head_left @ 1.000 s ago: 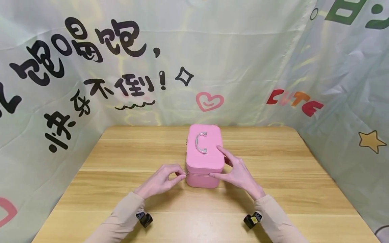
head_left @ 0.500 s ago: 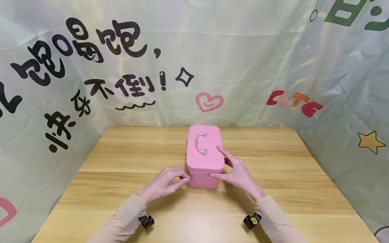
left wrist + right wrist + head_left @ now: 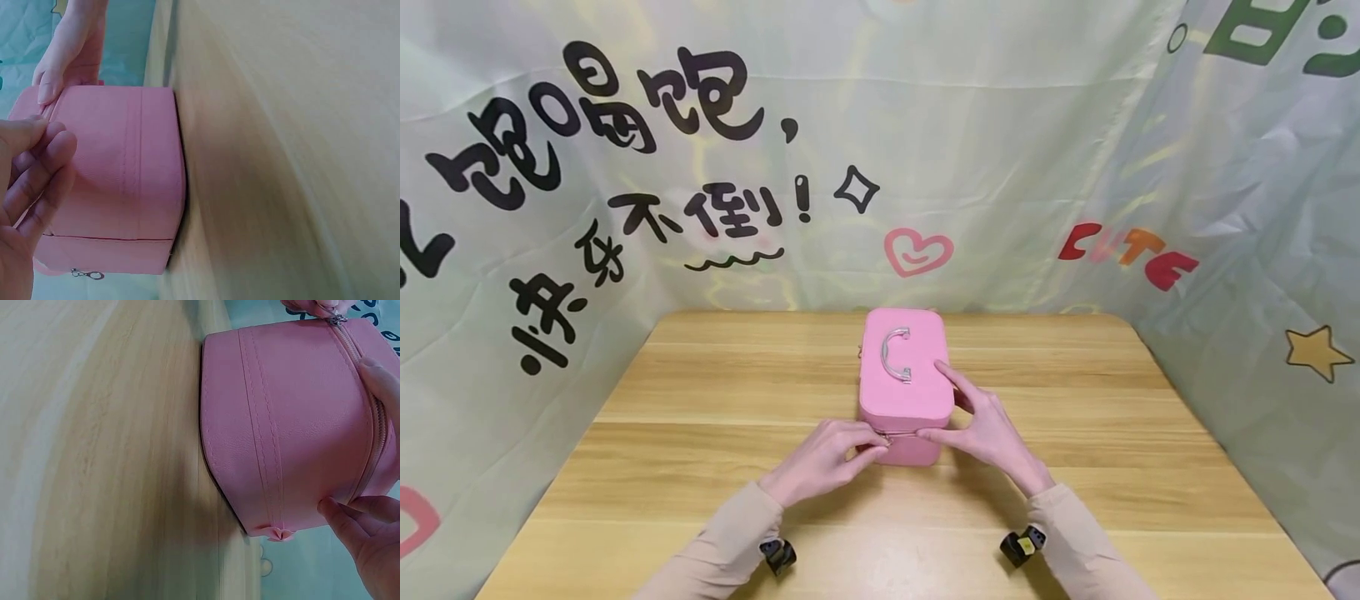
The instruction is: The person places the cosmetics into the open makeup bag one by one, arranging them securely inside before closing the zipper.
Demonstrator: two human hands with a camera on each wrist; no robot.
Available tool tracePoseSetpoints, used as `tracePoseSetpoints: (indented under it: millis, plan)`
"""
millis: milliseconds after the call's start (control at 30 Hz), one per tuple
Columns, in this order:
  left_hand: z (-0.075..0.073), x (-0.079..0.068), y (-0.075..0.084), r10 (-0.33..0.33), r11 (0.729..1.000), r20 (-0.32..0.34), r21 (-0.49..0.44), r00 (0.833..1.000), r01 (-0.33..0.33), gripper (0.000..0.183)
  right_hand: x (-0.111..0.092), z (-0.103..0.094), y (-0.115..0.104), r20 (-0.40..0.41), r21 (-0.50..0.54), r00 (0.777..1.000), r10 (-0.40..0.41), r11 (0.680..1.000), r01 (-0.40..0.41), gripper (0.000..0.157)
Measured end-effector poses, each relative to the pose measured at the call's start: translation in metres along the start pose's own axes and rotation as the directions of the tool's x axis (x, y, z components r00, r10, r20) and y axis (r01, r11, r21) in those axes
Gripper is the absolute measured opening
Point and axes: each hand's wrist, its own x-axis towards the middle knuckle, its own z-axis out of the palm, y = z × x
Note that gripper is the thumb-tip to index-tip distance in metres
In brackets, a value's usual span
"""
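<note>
A pink vanity case (image 3: 904,400) stands upright on the table, its lid down and a silver handle (image 3: 886,357) on top. At the front, below the lid, my left hand (image 3: 829,458) pinches the zipper pull (image 3: 337,320) between thumb and fingertips. The closed teeth of the zipper (image 3: 380,428) run along the case in the right wrist view. My right hand (image 3: 992,429) grips the near right corner, with its thumb (image 3: 382,384) by the zipper and its fingers on the right side. In the left wrist view, the left fingers hide the pull.
The wooden table (image 3: 715,375) extends on both sides of the case. Printed fabric (image 3: 1000,150) hangs behind and beside it. A small metal clasp (image 3: 87,274) sits on the case's left side, and a pink bow (image 3: 278,534) on another side.
My left hand has slid right with the zipper pull, from the case's near left corner onto its front face. The right hand and the case have stayed in place.
</note>
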Motion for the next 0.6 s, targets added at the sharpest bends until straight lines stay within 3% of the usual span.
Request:
tracePoseSetpoints:
  millis: [333,600]
  plan:
    - [0.0018,-0.0030,-0.0032,0.021,1.000,-0.060,-0.004,0.998,-0.021,0.015,-0.0020,0.0007,-0.0018,0.003,-0.004,1.000,-0.022,1.000,0.022,0.096]
    - [-0.0016,-0.0029,-0.0004,-0.001,0.997,-0.094,-0.076,0.996,-0.006,0.014,-0.0023,0.0003,-0.0023,0.015,-0.027,1.000,-0.014,1.000,0.014,0.097]
